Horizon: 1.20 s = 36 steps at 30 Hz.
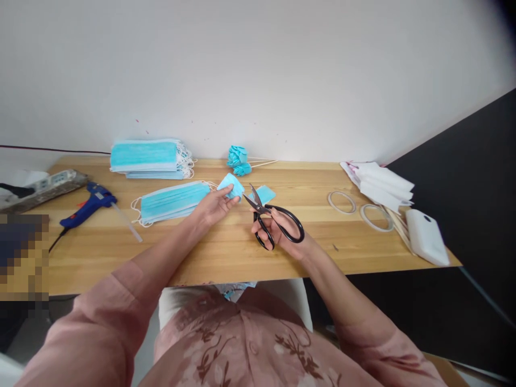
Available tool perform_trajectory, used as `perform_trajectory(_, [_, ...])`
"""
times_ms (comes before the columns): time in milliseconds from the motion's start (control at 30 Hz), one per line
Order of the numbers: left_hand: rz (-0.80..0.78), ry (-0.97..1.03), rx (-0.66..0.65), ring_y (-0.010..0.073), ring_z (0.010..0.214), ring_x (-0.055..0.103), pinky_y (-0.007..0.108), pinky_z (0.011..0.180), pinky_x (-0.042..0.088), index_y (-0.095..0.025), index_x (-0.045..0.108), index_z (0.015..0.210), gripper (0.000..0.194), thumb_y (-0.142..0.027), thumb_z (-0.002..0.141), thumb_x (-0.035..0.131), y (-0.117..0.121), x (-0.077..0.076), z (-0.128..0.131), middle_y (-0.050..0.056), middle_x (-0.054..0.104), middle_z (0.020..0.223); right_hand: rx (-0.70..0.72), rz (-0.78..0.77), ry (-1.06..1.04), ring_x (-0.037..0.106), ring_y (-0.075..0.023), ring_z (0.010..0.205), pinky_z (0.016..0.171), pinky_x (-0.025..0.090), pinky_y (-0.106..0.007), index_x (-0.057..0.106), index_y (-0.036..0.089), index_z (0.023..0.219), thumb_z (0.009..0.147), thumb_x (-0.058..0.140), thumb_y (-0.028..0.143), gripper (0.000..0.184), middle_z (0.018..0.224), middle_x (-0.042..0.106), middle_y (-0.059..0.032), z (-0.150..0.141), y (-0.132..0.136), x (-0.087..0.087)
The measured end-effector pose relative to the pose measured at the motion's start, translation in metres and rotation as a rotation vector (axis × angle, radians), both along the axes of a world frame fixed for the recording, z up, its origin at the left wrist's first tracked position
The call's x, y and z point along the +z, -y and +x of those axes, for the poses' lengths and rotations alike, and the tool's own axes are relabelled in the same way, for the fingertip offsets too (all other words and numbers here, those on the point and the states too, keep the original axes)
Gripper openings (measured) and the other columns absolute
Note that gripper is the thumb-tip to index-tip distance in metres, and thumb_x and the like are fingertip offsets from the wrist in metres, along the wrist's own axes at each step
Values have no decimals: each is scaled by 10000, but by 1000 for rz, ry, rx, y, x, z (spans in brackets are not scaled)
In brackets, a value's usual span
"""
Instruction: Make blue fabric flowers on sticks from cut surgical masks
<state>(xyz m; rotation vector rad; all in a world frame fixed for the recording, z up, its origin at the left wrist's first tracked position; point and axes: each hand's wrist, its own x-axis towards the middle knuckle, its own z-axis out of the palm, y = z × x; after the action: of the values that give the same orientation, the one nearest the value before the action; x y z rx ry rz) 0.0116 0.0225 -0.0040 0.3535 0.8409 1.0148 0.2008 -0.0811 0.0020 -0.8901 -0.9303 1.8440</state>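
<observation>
Between the thumb and fingers of my left hand is a small light-blue piece of fabric, which looks like face-mask material. My right hand grips black-handled scissors, with fingers through the loops. Their blades are parted and point up and left, close to the fabric's right edge. Behind the scissors another blue fabric piece lies on the table. A blue pleated face mask rests left of my left hand. Farther back lie blue fabric flowers on thin sticks.
A stack of face masks sits at the back left. Nearer the left edge are a blue glue gun with a glue stick and a power strip. On the right are tape rolls, white sheets and a white device.
</observation>
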Motion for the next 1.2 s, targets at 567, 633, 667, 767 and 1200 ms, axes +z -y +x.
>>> perform_trajectory(567, [174,-30,-15,110,621,700,212,624,592,-88,700,792,64,-80,821,757,1,-5,-3,47,760,757,68,10,23,610,-134,640,503,536,-235,627,189,1180,786,777,587,580,873,746,-72,-4,-16,-7])
perform_trajectory(633, [206,-28,-9,109,625,696,214,643,587,-93,699,773,78,-94,812,768,0,-6,-3,41,754,738,85,8,18,610,-137,635,523,551,-251,622,194,1162,790,776,581,558,854,745,-63,-5,-18,-8])
perform_trajectory(667, [217,-23,-4,109,634,697,213,656,584,-96,701,770,79,-97,810,769,0,-7,-3,37,751,729,94,9,16,610,-137,631,530,555,-255,620,196,1154,792,775,580,550,843,743,-59,-5,-19,-9])
perform_trajectory(767, [240,-11,4,110,658,699,212,676,580,-102,705,776,74,-107,806,772,-2,-9,-4,33,751,728,110,21,28,611,-135,632,536,554,-253,624,194,1147,814,755,580,527,846,742,-60,-4,-21,-10])
perform_trajectory(1200, [213,-36,-15,123,623,696,237,642,595,-98,703,771,75,-94,810,766,2,-8,-2,43,752,725,130,63,132,660,-138,655,649,584,-285,611,194,1150,848,701,623,533,859,749,-61,-1,-35,-15])
